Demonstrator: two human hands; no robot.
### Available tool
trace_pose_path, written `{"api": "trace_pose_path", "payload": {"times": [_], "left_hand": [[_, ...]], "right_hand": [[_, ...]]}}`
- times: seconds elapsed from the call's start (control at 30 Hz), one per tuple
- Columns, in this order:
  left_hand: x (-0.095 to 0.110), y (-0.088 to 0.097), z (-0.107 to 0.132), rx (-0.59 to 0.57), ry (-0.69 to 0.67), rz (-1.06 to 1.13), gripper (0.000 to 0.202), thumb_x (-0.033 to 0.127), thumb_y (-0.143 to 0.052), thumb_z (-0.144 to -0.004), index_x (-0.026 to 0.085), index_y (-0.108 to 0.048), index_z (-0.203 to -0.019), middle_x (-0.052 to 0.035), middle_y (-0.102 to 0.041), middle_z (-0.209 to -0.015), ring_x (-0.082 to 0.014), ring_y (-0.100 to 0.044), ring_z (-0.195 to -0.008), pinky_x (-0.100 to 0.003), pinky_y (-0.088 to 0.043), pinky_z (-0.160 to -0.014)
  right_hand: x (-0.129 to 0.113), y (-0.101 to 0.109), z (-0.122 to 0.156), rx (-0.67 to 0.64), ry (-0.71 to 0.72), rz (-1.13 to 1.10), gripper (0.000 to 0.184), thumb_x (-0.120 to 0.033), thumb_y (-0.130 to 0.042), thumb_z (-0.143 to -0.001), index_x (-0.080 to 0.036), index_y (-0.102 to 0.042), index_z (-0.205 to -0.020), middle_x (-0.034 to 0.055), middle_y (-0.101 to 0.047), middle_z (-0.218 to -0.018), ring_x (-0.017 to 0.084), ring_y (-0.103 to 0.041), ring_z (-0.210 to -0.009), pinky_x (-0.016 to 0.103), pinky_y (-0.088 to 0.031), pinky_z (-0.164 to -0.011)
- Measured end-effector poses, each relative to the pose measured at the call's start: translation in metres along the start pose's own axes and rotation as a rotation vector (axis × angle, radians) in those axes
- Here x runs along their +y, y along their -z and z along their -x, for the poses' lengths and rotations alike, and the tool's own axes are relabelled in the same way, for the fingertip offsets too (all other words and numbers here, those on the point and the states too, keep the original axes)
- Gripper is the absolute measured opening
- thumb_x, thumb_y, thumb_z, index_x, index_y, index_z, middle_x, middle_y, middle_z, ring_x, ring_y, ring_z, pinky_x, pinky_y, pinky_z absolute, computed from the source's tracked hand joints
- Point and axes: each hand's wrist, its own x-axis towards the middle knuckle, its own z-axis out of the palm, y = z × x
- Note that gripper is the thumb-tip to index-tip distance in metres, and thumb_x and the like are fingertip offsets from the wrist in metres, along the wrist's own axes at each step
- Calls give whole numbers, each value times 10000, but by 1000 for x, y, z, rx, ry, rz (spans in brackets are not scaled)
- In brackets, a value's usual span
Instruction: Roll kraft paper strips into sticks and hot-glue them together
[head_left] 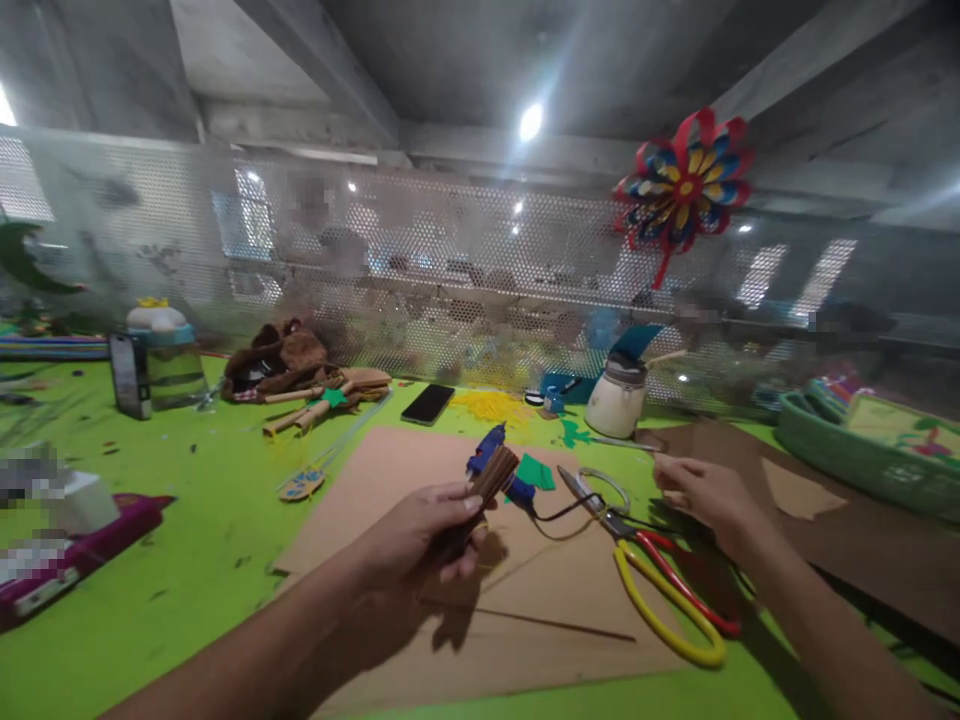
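Note:
My left hand is closed around a brown, layered roll or bundle of strips, held tilted above a tan board. Behind the bundle lies a blue glue gun with a dark cord, beside a green scrap. My right hand is at the right, fingers pinched together. A slim grey tool reaches to its fingertips; whether they grip it I cannot tell. Between my hands lie scissors with one red and one yellow handle loop. A thin dark stick rests on the board.
A phone, yellow shreds and a cream jar stand or lie along the back. A brown sheet and a green basket are at right. At left are a glass jar and a brown fabric pile.

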Motion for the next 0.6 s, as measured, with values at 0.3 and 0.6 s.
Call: {"api": "trace_pose_path", "payload": {"times": [0.3,0.6], "left_hand": [[5,-10,6,-76,34,-89,211,272,-551,-828,142,-509,-988,-19,-592,-700,-96,-566,-453,-165,-357,-383],[-2,-11,4,-159,54,-82,166,248,-517,-851,164,-494,-992,-13,-592,-680,-117,-587,-482,-180,-408,-412]], "right_hand": [[-30,-72,103,-560,371,211,188,-316,-616,-754,-183,-706,-853,76,-694,-931,223,-616,-875,315,-479,-736],[-9,-91,136,-892,190,134,199,-321,-616,-789,-138,-689,-759,56,-659,-737,148,-588,-666,256,-467,-598]]}}
